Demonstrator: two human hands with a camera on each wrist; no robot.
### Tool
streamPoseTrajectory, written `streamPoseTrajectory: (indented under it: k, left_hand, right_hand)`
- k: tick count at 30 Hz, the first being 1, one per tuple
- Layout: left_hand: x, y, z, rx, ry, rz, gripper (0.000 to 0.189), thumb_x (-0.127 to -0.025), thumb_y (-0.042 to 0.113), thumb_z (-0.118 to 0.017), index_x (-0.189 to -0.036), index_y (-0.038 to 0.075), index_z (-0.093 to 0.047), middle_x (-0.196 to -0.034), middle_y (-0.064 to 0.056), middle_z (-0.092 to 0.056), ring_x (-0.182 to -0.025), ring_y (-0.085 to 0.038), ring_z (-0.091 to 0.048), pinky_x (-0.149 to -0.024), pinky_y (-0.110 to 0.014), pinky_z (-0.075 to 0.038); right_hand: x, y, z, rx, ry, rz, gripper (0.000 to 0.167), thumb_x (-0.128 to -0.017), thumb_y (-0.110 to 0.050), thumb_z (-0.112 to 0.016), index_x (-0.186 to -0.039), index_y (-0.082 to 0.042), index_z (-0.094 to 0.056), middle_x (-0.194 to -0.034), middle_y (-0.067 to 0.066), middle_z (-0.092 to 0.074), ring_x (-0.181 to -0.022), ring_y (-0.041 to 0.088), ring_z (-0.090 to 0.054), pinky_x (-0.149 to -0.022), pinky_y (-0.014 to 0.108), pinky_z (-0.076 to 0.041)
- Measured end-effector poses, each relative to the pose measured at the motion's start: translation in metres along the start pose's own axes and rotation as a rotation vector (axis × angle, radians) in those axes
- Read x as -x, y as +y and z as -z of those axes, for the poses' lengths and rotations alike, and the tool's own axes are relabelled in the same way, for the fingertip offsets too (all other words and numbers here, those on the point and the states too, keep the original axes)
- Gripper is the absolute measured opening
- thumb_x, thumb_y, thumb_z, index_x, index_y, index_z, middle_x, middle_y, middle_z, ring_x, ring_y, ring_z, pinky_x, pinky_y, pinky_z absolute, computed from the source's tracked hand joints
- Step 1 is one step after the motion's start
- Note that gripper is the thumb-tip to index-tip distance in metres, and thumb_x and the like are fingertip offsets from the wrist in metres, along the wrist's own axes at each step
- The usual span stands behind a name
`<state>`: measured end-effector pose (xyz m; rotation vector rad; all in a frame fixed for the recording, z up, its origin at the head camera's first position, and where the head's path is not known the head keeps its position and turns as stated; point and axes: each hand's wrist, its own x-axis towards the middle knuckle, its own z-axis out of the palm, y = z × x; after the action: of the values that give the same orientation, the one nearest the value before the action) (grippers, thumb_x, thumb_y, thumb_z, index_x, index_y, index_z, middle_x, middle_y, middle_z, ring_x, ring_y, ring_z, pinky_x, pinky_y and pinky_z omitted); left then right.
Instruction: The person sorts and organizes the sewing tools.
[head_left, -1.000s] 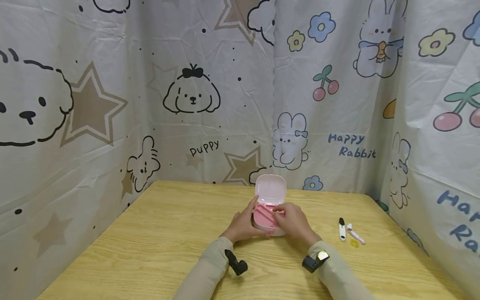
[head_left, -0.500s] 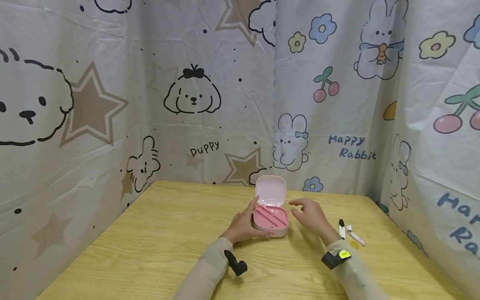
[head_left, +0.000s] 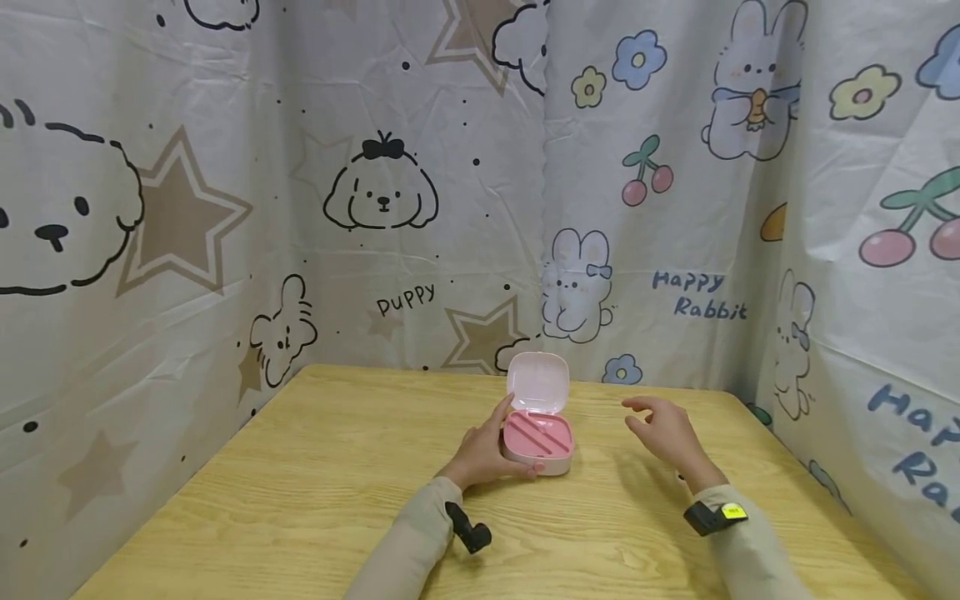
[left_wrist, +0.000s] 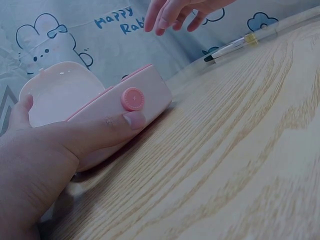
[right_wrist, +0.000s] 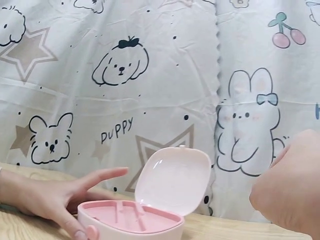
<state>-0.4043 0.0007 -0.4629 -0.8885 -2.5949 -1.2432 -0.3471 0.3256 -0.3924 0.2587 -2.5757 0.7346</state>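
Observation:
My left hand point(head_left: 480, 454) grips a small pale pink case point(head_left: 555, 468) from its left side, thumb along the front. The case's lid point(head_left: 538, 382) stands upright at the back, and a deeper pink tray with diagonal ridges point(right_wrist: 130, 215) shows inside. In the left wrist view, the thumb lies just below a round pink button point(left_wrist: 133, 99) on the case's front. To the right of the case, my right hand point(head_left: 667, 429) hovers over the table with fingers loosely bent and nothing held.
In the left wrist view, a slim white tool with a dark tip point(left_wrist: 227, 50) and a small yellow piece point(left_wrist: 250, 38) lie on the wooden table point(head_left: 360, 467). My right hand and forearm mostly hide them in the head view. A printed curtain point(head_left: 405, 250) surrounds the table.
My right hand has left the inside of the case and moved right, over the small items on the table. My left hand keeps its hold on the case.

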Motion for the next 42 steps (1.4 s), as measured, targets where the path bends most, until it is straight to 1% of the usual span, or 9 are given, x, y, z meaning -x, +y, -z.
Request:
streamPoseTrajectory:
  k: [4, 9, 14, 21, 27, 30, 35, 38, 42]
  left_hand:
    - [0.0, -0.001, -0.001, 0.003, -0.002, 0.002, 0.134, -0.066, 0.057, -0.095, -0.168, 0.027, -0.013, -0.164, -0.003, -0.038, -0.147, -0.026, -0.038, -0.116, -0.061, -0.019]
    - [0.0, 0.0, 0.0, -0.003, -0.001, 0.01, 0.135, -0.065, 0.059, -0.094, -0.168, 0.027, -0.013, -0.163, -0.003, -0.039, -0.147, -0.026, -0.038, -0.117, -0.06, -0.02]
    - [0.0, 0.001, 0.0, 0.001, -0.001, 0.008, 0.133, -0.066, 0.059, -0.094, -0.168, 0.026, -0.014, -0.163, -0.003, -0.039, -0.147, -0.027, -0.038, -0.117, -0.062, -0.019]
    - [0.001, 0.002, -0.001, 0.006, -0.001, 0.014, 0.133, -0.067, 0.058, -0.094, -0.168, 0.027, -0.013, -0.163, -0.005, -0.039, -0.147, -0.028, -0.037, -0.117, -0.062, -0.018]
    - [0.001, 0.004, 0.001, 0.005, 0.001, 0.01, 0.133, -0.067, 0.056, -0.094, -0.168, 0.025, -0.013, -0.163, -0.005, -0.039, -0.147, -0.029, -0.037, -0.117, -0.063, -0.017]
    - [0.001, 0.004, 0.001, 0.006, 0.001, 0.007, 0.132, -0.068, 0.056, -0.094, -0.168, 0.025, -0.013, -0.163, -0.005, -0.039, -0.147, -0.029, -0.038, -0.117, -0.062, -0.018]
    - [0.001, 0.004, 0.001, -0.001, 0.001, 0.014, 0.132, -0.067, 0.057, -0.094, -0.168, 0.026, -0.013, -0.163, -0.005, -0.039, -0.147, -0.029, -0.037, -0.117, -0.062, -0.018]
    - [0.001, 0.005, 0.001, -0.002, 0.003, 0.018, 0.132, -0.067, 0.057, -0.094, -0.168, 0.027, -0.013, -0.163, -0.004, -0.038, -0.148, -0.028, -0.037, -0.118, -0.062, -0.017]
    - [0.002, 0.004, 0.002, 0.006, 0.0, 0.01, 0.133, -0.067, 0.056, -0.095, -0.168, 0.026, -0.013, -0.164, -0.003, -0.037, -0.147, -0.027, -0.037, -0.117, -0.062, -0.018]
  right_hand:
    - [0.001, 0.008, 0.01, 0.008, 0.001, -0.043, 0.035, -0.096, -0.012, -0.069, -0.128, 0.002, -0.069, -0.12, 0.026, -0.068, -0.1, 0.045, -0.065, -0.083, 0.058, -0.053]
    - [0.003, 0.018, 0.025, 0.014, -0.039, -0.106, 0.038, -0.097, -0.013, -0.067, -0.132, 0.003, -0.066, -0.125, 0.03, -0.064, -0.107, 0.05, -0.062, -0.082, 0.059, -0.054]
    - [0.007, 0.033, 0.038, 0.046, -0.057, -0.124, 0.038, -0.095, -0.011, -0.066, -0.13, 0.003, -0.065, -0.122, 0.031, -0.063, -0.103, 0.048, -0.064, -0.079, 0.057, -0.055]
    - [0.013, 0.051, 0.05, 0.003, -0.073, -0.202, 0.043, -0.096, -0.012, -0.068, -0.135, 0.006, -0.06, -0.126, 0.035, -0.06, -0.103, 0.048, -0.064, -0.077, 0.053, -0.055]
    - [0.018, 0.064, 0.057, 0.006, -0.077, -0.199, 0.043, -0.093, -0.009, -0.069, -0.132, 0.008, -0.061, -0.121, 0.035, -0.061, -0.104, 0.048, -0.061, -0.076, 0.052, -0.053]
    - [0.019, 0.068, 0.06, 0.008, -0.105, -0.206, 0.042, -0.091, -0.007, -0.071, -0.129, 0.01, -0.063, -0.116, 0.033, -0.062, -0.103, 0.048, -0.059, -0.078, 0.054, -0.051]
    - [0.02, 0.075, 0.06, 0.025, -0.195, -0.276, 0.041, -0.09, -0.008, -0.075, -0.126, 0.008, -0.066, -0.111, 0.029, -0.063, -0.099, 0.043, -0.058, -0.078, 0.054, -0.049]
    - [0.021, 0.081, 0.057, 0.021, -0.24, -0.303, 0.042, -0.088, -0.006, -0.076, -0.127, 0.007, -0.066, -0.109, 0.026, -0.063, -0.096, 0.039, -0.058, -0.078, 0.051, -0.049]
    - [0.028, 0.088, 0.051, -0.059, -0.288, -0.367, 0.043, -0.089, -0.003, -0.073, -0.13, 0.008, -0.064, -0.108, 0.023, -0.061, -0.09, 0.033, -0.057, -0.07, 0.042, -0.05]
